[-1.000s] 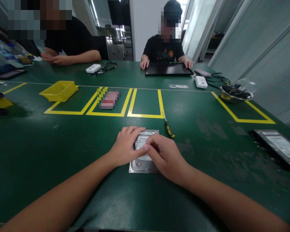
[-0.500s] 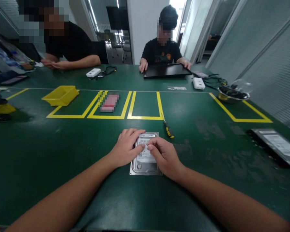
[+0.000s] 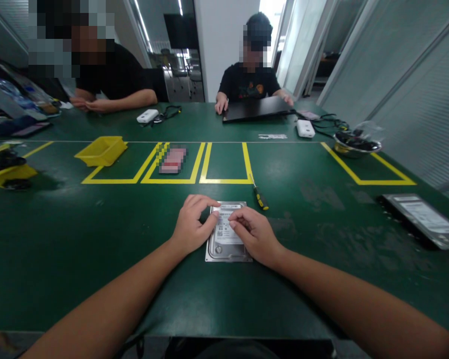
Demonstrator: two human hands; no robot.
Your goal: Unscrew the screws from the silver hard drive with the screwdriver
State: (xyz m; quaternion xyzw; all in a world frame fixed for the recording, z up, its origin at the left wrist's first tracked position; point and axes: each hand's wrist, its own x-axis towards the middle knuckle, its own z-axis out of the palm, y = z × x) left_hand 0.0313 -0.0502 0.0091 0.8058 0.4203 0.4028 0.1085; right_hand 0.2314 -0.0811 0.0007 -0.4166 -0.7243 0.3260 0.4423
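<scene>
A silver hard drive cover (image 3: 230, 252) with a white printed label lies flat on the green table in front of me. My left hand (image 3: 195, 222) rests at its upper left edge, the thumb and index finger apart and nothing visible between them. Over the cover's right side is my right hand (image 3: 254, 232), its thumb and index finger drawn together in a pinch above the label. Whatever those fingertips hold, if anything, is too small to make out. Just beyond the right hand lies a yellow-and-black screwdriver (image 3: 261, 198), its tip pointing away from me.
A thicker hard drive (image 3: 426, 219) lies at the right. Yellow tape (image 3: 224, 181) marks areas across the table. A yellow bin (image 3: 103, 151) and a metal bowl (image 3: 357, 144) of dark parts stand farther back. Opposite me, one person (image 3: 247, 82) holds a black panel (image 3: 258, 108); another sits left.
My left hand has eased back slightly off the cover, its thumb and index finger further apart. The right hand keeps its pinch. The person opposite has tilted the black panel. My view has shifted slightly.
</scene>
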